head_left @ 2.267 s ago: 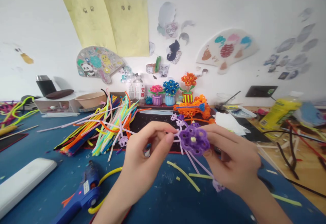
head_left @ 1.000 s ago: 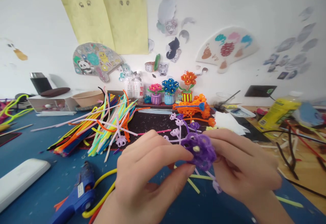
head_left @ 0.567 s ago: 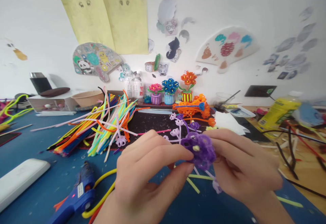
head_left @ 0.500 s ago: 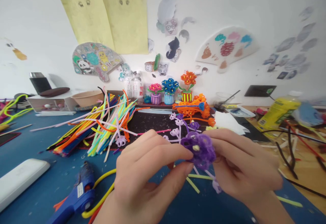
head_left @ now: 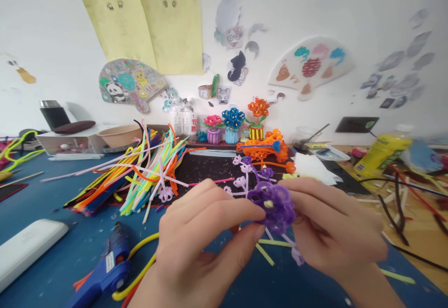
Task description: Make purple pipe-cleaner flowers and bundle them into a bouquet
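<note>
Pinching the purple flower (head_left: 280, 212) with nearly closed left hand (head_left: 203, 233), gripping its right side with curled right hand (head_left: 338, 226); best to press lightly, sparing the pale centre (head_left: 268, 204).

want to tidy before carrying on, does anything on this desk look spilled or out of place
Nothing looks spilled. The pile of pipe cleaners is splayed untidily, and pale-green strips lie loose near the right hand. The yellow bottle looks tilted, though wide-angle distortion may exaggerate that.
</note>
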`<state>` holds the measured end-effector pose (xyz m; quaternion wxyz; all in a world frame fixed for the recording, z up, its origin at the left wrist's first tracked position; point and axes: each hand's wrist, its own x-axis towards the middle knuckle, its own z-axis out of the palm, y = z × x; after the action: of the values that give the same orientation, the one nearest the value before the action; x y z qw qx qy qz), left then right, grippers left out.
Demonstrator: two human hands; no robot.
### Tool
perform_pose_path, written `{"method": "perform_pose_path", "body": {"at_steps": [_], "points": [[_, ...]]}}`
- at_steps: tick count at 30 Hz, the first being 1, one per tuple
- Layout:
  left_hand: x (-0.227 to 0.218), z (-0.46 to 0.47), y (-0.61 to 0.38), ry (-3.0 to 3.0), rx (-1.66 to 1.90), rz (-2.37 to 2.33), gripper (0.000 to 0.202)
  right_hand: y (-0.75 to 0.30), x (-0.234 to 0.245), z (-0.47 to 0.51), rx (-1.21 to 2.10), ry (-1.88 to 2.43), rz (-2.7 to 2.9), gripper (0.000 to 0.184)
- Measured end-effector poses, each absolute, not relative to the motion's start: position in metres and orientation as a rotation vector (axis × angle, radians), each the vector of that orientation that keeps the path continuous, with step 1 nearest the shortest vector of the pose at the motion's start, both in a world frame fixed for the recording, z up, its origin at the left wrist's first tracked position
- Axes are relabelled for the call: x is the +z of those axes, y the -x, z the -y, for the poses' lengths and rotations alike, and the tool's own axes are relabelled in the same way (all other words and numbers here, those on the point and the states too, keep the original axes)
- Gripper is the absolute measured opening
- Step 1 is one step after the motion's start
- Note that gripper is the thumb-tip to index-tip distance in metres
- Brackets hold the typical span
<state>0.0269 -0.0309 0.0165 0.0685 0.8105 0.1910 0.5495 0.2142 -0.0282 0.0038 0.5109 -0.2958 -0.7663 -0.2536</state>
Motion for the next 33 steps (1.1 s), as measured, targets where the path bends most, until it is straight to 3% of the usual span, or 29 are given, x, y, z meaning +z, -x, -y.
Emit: {"method": "perform_pose_path", "body": {"at_steps": [33], "points": [[0.0209,0.0329,-0.0298,-2.456,1.636,-0.590,0.016,-0.2145,0.0050,0.0279,-0.612,0.707,1.860,0.025]]}}
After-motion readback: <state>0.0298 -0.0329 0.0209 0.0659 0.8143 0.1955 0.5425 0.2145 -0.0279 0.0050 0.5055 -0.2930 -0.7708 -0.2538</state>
